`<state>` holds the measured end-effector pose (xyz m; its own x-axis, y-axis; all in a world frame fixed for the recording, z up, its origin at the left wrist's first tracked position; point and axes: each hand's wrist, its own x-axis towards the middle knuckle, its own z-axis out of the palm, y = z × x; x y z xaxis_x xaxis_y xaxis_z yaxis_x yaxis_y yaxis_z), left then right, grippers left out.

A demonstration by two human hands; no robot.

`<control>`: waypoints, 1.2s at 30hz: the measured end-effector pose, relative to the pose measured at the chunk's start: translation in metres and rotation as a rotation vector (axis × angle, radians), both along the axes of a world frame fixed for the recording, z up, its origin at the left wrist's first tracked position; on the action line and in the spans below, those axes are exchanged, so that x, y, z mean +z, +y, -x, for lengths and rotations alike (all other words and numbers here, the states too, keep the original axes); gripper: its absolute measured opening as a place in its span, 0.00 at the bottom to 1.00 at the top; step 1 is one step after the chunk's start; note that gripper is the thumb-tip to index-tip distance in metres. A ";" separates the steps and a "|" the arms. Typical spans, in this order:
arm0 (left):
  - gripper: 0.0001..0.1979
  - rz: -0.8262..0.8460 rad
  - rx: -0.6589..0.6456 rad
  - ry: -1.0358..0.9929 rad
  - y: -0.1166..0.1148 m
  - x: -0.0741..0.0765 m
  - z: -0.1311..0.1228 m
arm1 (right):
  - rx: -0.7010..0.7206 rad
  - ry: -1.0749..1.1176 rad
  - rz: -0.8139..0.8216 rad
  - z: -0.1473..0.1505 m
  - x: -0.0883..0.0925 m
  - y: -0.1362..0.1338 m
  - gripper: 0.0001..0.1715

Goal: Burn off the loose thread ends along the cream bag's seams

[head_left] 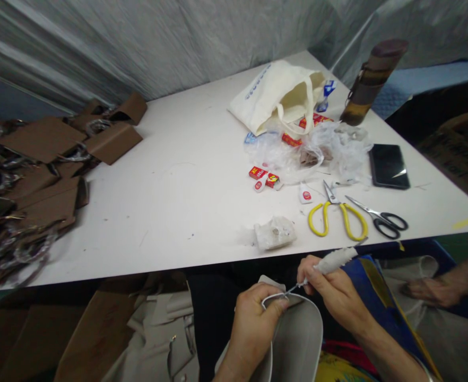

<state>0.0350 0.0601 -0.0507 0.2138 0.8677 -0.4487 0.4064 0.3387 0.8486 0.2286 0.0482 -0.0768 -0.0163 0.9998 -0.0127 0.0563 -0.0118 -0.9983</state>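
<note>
My left hand (256, 321) pinches the edge of a light grey, leather-like bag piece (297, 334), which curves open below the table's front edge. In my right hand (331, 289) is an awl-like tool (335, 261) with a thick, whitish wrapped handle and a thin metal shaft. Its tip meets the grey edge right beside my left thumb; whether it pierces the material I cannot tell. On the table just beyond my hands lie a crumpled white block (275, 233), yellow-handled scissors (335, 212) and black-handled scissors (382, 216).
Brown bag pieces (43, 140) are heaped at the table's left. A cream tote bag (274, 95), clear plastic (277, 154), a dark bottle (371, 82) and a black phone (389, 166) stand or lie at right. Grey pieces (166, 329) fill a box below. Another person's hand (433, 292) is at right.
</note>
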 end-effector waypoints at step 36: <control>0.07 0.081 0.234 -0.253 -0.001 -0.004 0.014 | -0.299 -0.056 -0.189 0.015 -0.002 0.004 0.15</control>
<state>0.0210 0.0588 -0.0549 0.1266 0.8701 -0.4764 0.0906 0.4681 0.8790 0.2133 0.0518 -0.0787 0.2725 0.9451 0.1801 0.1326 0.1485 -0.9800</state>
